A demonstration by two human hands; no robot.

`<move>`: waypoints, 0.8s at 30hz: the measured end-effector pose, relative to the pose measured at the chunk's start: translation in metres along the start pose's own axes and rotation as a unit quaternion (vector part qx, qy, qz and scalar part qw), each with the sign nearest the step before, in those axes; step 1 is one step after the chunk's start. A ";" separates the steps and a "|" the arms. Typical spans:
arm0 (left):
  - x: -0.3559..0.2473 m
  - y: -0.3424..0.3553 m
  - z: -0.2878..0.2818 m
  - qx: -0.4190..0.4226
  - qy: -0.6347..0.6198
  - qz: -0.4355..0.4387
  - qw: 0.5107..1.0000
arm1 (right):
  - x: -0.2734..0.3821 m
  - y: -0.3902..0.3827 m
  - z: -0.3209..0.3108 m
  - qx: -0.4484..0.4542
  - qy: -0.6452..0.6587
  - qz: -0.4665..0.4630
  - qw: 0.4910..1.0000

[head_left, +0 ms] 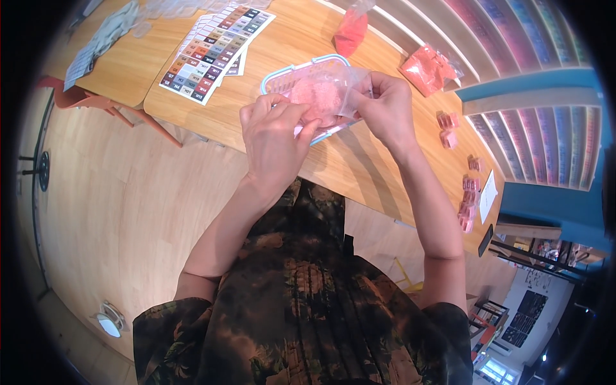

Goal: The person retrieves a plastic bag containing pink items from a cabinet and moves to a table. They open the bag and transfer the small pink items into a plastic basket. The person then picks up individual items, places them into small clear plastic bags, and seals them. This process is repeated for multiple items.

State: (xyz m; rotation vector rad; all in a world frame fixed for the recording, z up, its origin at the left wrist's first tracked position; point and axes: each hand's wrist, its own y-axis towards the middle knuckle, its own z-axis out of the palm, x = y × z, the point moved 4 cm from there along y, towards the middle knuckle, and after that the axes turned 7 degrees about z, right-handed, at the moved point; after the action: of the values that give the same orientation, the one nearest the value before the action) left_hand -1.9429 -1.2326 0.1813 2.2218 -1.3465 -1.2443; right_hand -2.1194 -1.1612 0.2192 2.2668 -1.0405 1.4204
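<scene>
A clear plastic bag of tiny pink beads (316, 95) is held over a small basket with a pale blue rim (287, 69), which stands on the wooden table. My left hand (274, 131) pinches the near left side of the bag, fingers curled and thumb pressed in. At the bag's right end, my right hand (387, 108) grips the loose clear plastic between thumb and fingers. The beads lie bunched toward the left part of the bag. Both hands hide some of the basket's near side, so its contents are mostly out of sight.
Beyond the basket lie a red bead bag (351, 33) and an orange-red bead bag (427, 68). Small pink boxes (469, 202) line the right edge, near a white card (488, 196) and phone (486, 240). A colour chart (208, 58) lies left; bead racks (532, 147) stand right.
</scene>
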 end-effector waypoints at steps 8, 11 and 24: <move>0.000 -0.001 0.000 -0.007 -0.013 -0.002 1.000 | 0.001 0.001 -0.006 -0.005 0.048 0.013 0.999; -0.002 -0.001 -0.001 -0.009 -0.016 -0.003 1.000 | 0.005 -0.002 -0.006 -0.020 0.052 0.000 0.998; -0.002 -0.002 -0.001 -0.015 -0.020 -0.006 1.000 | 0.008 0.000 -0.007 -0.014 0.023 0.001 1.000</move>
State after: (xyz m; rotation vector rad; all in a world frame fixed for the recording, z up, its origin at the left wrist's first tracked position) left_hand -1.9412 -1.2301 0.1816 2.1979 -1.3219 -1.3104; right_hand -2.1218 -1.1604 0.2295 2.2046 -1.0413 1.4430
